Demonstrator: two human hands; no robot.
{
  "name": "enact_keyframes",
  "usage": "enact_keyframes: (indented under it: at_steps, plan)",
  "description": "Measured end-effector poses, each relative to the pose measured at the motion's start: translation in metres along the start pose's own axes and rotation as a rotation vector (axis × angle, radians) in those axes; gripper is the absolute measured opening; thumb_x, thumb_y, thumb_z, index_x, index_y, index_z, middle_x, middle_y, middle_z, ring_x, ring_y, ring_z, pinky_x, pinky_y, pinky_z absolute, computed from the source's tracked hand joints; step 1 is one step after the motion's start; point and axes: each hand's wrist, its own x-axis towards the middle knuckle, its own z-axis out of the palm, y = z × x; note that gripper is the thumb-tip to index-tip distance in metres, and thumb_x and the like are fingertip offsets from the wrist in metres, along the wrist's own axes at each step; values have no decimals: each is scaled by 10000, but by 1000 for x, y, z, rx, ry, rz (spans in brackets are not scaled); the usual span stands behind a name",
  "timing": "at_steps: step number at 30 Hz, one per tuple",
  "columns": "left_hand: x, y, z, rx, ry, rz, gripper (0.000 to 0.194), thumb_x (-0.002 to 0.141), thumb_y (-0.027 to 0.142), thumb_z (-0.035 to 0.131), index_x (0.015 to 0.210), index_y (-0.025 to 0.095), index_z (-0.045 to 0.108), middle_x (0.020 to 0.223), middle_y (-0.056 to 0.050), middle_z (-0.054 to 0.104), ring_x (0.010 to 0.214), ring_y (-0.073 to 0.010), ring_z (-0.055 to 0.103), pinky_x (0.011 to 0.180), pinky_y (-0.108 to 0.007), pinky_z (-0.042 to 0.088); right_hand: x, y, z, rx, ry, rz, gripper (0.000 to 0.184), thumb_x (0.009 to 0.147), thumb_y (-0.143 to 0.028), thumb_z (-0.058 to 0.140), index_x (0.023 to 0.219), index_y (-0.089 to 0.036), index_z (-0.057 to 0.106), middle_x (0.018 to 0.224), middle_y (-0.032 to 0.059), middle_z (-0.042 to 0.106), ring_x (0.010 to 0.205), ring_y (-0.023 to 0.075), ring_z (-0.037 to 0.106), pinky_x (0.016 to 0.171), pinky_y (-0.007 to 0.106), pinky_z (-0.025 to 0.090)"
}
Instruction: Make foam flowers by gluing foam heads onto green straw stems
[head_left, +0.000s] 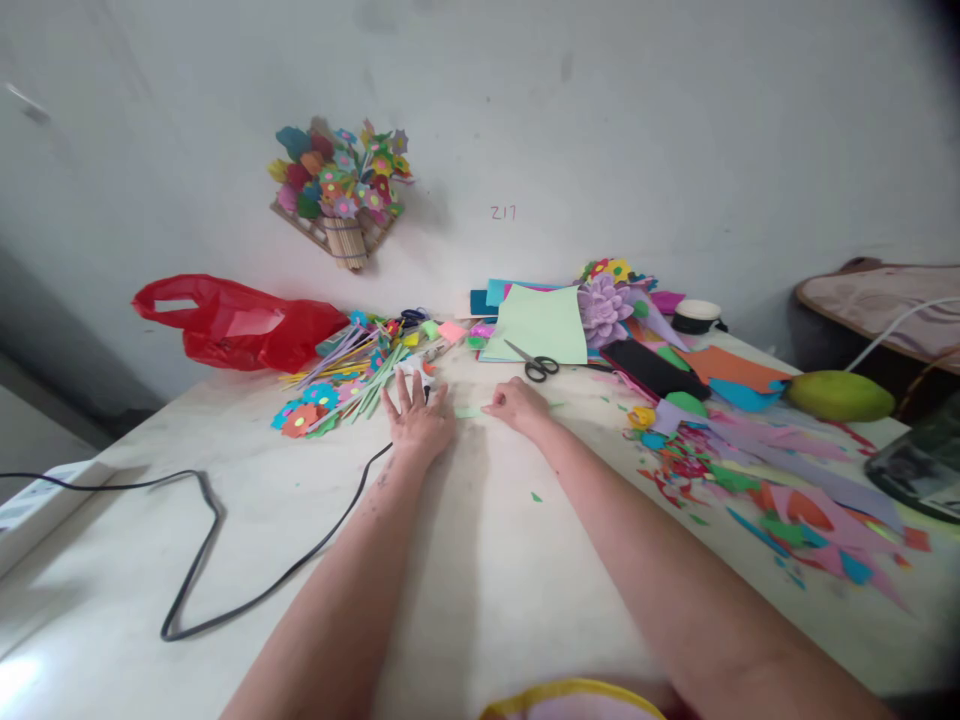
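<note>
My left hand (418,418) lies on the table with its fingers spread, at the left end of a thin pale green strip (469,411). My right hand (517,406) is closed in a pinch on that strip, and a bit of it shows beyond the hand. Just behind my left fingers is a white object (415,373), partly hidden, near the end of a black cable (285,577). Dark-handled scissors (534,362) rest partly on a light green sheet (534,325), behind my right hand.
Paper flowers on stems (322,395) and a red plastic bag (247,325) lie at the left. On the right are a black phone (655,370), colourful scraps (806,520), a green-yellow fruit (840,396) and a jar (919,465). A flower bouquet (345,185) hangs on the wall.
</note>
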Motion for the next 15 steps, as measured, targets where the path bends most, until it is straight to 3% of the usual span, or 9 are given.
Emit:
enact_keyframes:
  at_steps: [8, 15]
  plan:
    - [-2, 1, -2, 11, 7, -20, 490, 787, 459, 357, 1255, 340, 441, 1462, 17, 160, 1301, -261, -191, 1003, -545, -139, 5, 25, -4, 16, 13, -60, 192, 695, -384, 622, 718, -194, 629, 884, 34, 550, 738, 116, 522, 645, 203, 371]
    - [-2, 1, -4, 34, -27, -36, 501, 800, 450, 332, 1278, 322, 416, 1468, 6, 135, 1299, -264, -196, 998, -540, -148, 5, 28, -4, 26, 22, -73, 193, 702, -379, 625, 707, -186, 624, 894, 32, 557, 762, 117, 521, 645, 197, 366]
